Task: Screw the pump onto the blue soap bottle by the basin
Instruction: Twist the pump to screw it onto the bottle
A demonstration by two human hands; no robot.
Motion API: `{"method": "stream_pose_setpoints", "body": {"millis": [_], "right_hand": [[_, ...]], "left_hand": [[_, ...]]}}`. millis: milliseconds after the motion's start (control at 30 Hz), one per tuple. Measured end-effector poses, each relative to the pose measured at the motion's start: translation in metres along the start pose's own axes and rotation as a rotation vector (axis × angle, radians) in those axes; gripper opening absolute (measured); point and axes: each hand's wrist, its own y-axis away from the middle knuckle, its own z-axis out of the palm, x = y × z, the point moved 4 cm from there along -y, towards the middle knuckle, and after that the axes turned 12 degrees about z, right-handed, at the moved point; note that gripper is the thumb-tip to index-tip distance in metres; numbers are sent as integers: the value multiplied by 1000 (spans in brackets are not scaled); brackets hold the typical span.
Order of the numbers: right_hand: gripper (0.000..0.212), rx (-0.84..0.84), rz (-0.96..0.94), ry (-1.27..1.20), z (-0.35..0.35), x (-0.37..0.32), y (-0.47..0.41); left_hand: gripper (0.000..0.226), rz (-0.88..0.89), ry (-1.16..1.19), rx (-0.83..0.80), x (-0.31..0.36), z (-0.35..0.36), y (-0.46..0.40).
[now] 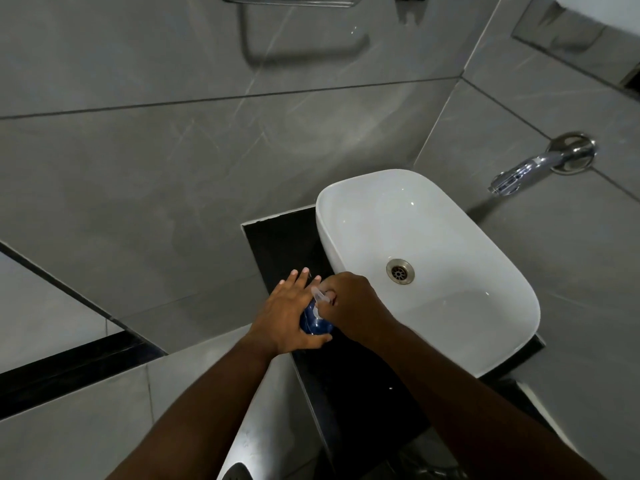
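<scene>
The blue soap bottle stands on the black counter just left of the white basin. My left hand wraps around the bottle's left side, thumb under its near side, fingers stretched out past it. On the bottle's top sits the clear pump. My right hand is closed over the pump from the right, hiding most of it. Only a sliver of the blue body shows between the two hands.
A chrome tap sticks out of the grey tiled wall at the right, above the basin. A drain sits in the basin's middle. A chrome towel rail hangs at the top. The counter's front edge runs down toward me.
</scene>
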Motion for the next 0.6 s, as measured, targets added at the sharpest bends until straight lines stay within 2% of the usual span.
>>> {"method": "stream_pose_setpoints", "body": {"millis": [67, 100, 200, 300, 400, 467, 600], "right_hand": [[44, -104, 23, 78, 6, -1, 2], [46, -124, 19, 99, 5, -2, 4], [34, -83, -30, 66, 0, -3, 5], [52, -176, 26, 123, 8, 4, 4], [53, -229, 6, 96, 17, 10, 1], [53, -174, 14, 27, 15, 11, 5], [56, 64, 60, -90, 24, 21, 18]], "left_hand": [[114, 0, 11, 13, 0, -1, 0], [115, 0, 18, 16, 0, -1, 0], [114, 5, 37, 27, 1, 0, 2], [114, 0, 55, 34, 1, 1, 3], [114, -16, 75, 36, 2, 1, 5], [116, -33, 95, 54, 3, 1, 8], [120, -97, 138, 151, 6, 5, 17]]}}
